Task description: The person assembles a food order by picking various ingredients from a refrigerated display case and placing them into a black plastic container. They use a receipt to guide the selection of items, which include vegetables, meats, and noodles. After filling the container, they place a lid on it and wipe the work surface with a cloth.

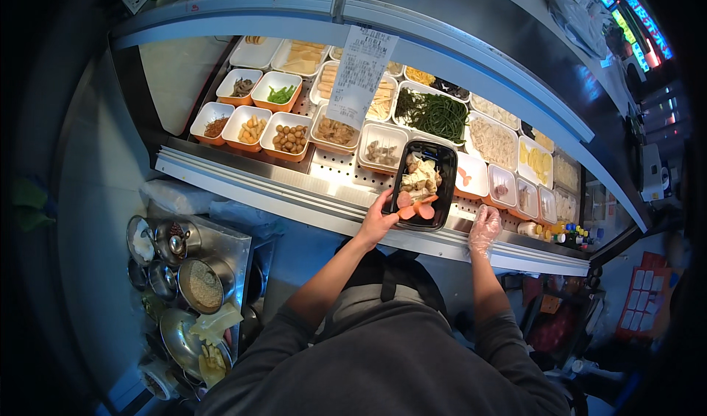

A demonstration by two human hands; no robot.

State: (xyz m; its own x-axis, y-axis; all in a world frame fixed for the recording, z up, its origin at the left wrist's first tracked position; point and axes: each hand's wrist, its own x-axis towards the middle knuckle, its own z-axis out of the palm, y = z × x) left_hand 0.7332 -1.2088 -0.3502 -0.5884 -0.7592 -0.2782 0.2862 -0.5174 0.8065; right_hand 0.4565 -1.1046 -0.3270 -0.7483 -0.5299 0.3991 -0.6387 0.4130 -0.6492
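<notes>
My bare left hand (pixel 378 221) grips the near left side of a black plastic food tray (pixel 445 209). Pink sausage slices (pixel 417 209) lie at the tray's near end, with pale, folded food pieces (pixel 421 176) beyond them. To the right of the tray, my right hand (pixel 485 231) wears a clear plastic glove at the front ledge of the display case. Its fingers are bent, and whether they hold anything is hidden. Just past it stand a white tub with a few pink slices (pixel 464 177) and a smaller tub of pinkish food (pixel 501 189).
A printed paper slip (pixel 362 73) hangs from the case's upper rail (pixel 248 23). Tubs of mushrooms (pixel 290 139), green seaweed strips (pixel 439 112) and noodles (pixel 491 137) fill the case. Several bottles (pixel 574 236) stand at right. Metal pots (pixel 205 284) crowd a lower left stand.
</notes>
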